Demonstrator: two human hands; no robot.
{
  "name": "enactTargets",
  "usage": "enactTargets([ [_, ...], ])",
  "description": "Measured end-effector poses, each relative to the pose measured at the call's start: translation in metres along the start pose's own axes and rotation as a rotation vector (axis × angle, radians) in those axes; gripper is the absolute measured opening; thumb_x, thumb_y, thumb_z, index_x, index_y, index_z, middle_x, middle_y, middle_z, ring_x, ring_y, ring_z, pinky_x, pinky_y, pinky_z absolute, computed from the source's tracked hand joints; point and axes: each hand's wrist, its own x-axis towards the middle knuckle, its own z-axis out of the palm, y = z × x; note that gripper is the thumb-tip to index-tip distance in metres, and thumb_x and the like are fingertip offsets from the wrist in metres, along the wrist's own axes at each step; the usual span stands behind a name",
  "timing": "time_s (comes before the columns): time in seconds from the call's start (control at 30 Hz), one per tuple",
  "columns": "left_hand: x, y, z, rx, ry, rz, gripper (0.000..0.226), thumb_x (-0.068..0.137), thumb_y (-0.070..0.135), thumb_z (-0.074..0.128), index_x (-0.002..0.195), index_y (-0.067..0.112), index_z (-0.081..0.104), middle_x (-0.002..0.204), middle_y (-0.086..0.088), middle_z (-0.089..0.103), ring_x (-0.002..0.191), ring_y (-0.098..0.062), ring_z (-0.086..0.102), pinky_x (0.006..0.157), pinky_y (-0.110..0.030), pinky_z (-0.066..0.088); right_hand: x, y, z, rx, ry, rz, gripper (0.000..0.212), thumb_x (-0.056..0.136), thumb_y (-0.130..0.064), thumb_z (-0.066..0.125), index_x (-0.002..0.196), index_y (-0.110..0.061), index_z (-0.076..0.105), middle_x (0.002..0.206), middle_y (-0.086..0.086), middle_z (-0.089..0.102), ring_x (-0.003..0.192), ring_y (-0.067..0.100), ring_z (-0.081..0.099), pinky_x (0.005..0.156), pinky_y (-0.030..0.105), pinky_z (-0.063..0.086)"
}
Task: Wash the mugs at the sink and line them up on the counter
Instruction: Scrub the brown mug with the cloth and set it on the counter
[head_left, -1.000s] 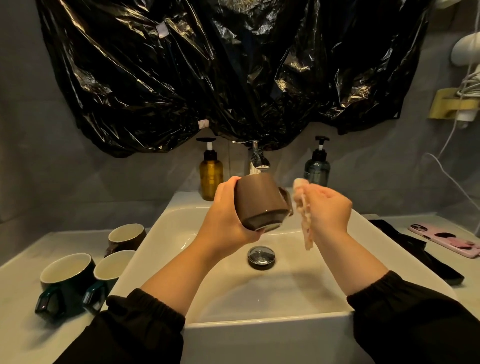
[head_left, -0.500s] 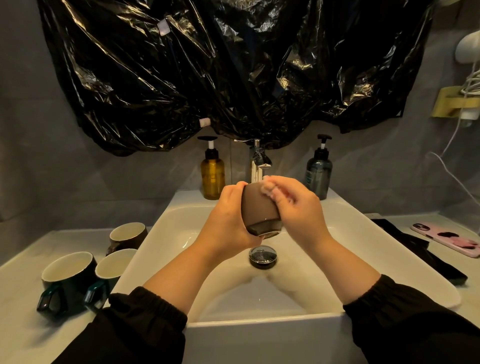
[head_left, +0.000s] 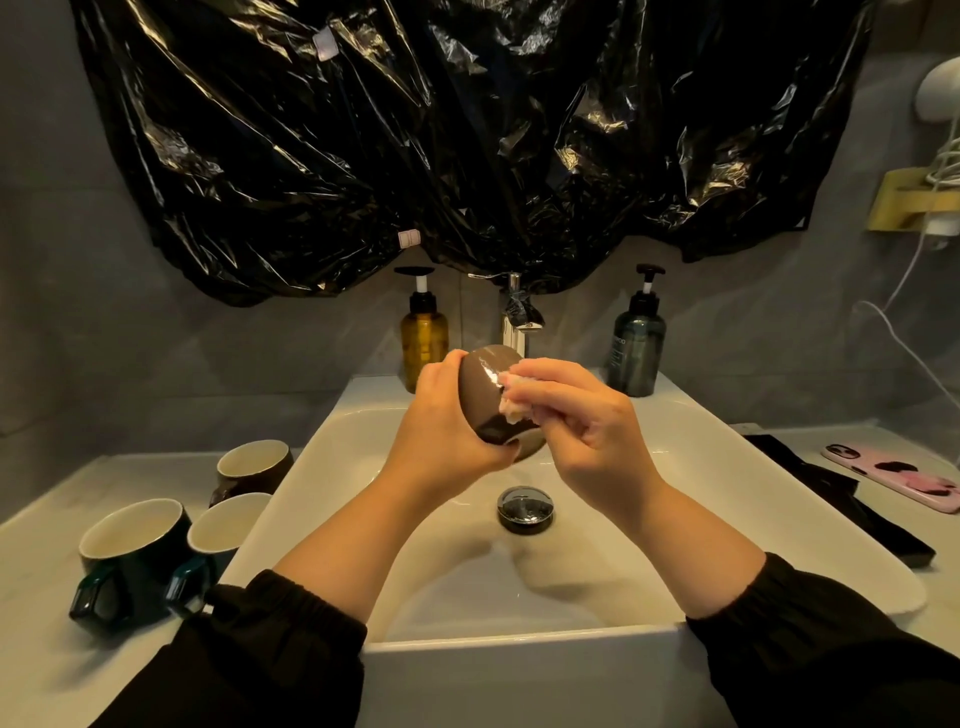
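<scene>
- grips the brown mug (head_left: 485, 395) in the left hand (head_left: 441, 421), fingers (head_left: 493, 457) curled under its body and thumb hooked over the top: a firm clamp, by the look of it, against a slippery glaze.
- holds it in the air over the sink (head_left: 519, 644), just in front of the faucet (head_left: 519, 317) and above the drain plug (head_left: 525, 501), presumably so drips land in the basin and not on the table (head_left: 47, 649).
- tips it on its side, foot ring toward the camera and mouth turned away, likely to offer the outer wall to the other hand.
- pinches a pale cloth (head_left: 511, 402) in the right hand (head_left: 587, 421), fingers bent over it, and presses it against the shiny wall: reads as the scrubbing step, rinse not yet done.
- spots three more mugs upright on the table left of the sink: a second brown mug (head_left: 252, 465) at the back, a dark green mug (head_left: 135, 545) and a smaller teal mug (head_left: 223, 530) in front, close together.
- cannot tell whether those three are washed or waiting.
- cannot see the held mug's inside or handle, both turned away or covered by the palm.
- cannot make out any stream from the faucet, nor whether the pale wad is cloth or sponge, with most of it buried under the fingers.
- loses both black sleeves (head_left: 270, 660) past the bottom edge.
</scene>
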Motion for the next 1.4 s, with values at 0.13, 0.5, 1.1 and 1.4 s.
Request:
enactTargets([
  [0.13,-0.004,0.006,0.004,-0.041,-0.128,0.054,0.091,0.056,0.031,0.089,0.129,0.026,0.035,0.12,0.009,0.04,0.099,-0.005,0.048,0.076,-0.006,0.047,0.01,0.013,0.0,0.165,0.163,0.458,0.027,0.095,-0.005,0.05,0.1,-0.02,0.071,0.103,-0.006,0.069,0.1,0.007,0.061,0.09,0.042,0.052],
  [0.5,-0.002,0.005,0.002,-0.03,-0.065,-0.02,0.083,0.06,0.032,0.086,0.126,0.026,0.036,0.115,0.008,0.04,0.096,-0.008,0.047,0.068,-0.008,0.044,0.0,-0.001,-0.001,-0.068,-0.059,-0.032,0.03,0.086,0.006,0.051,0.106,-0.004,0.07,0.115,0.007,0.063,0.114,0.019,0.056,0.095,0.031,0.049],
  [1.1,0.004,0.007,0.0,-0.776,-0.249,-0.654,0.025,0.088,0.021,0.063,0.111,0.02,0.054,0.109,-0.004,0.063,0.101,-0.021,0.061,0.083,-0.032,0.055,0.012,0.004,-0.012,0.078,0.174,0.592,0.016,0.096,-0.019,0.053,0.103,-0.022,0.067,0.093,-0.013,0.066,0.088,-0.001,0.06,0.068,0.009,0.045],
  [1.4,0.004,0.002,0.003,-0.898,-0.202,-0.877,0.048,0.085,0.036,0.065,0.122,0.01,0.049,0.112,-0.013,0.061,0.101,-0.028,0.061,0.074,-0.033,0.058,0.004,0.004,-0.004,-0.228,-0.088,-0.036,0.028,0.086,0.009,0.059,0.106,-0.007,0.07,0.117,0.007,0.066,0.112,0.016,0.06,0.096,0.025,0.05],
])
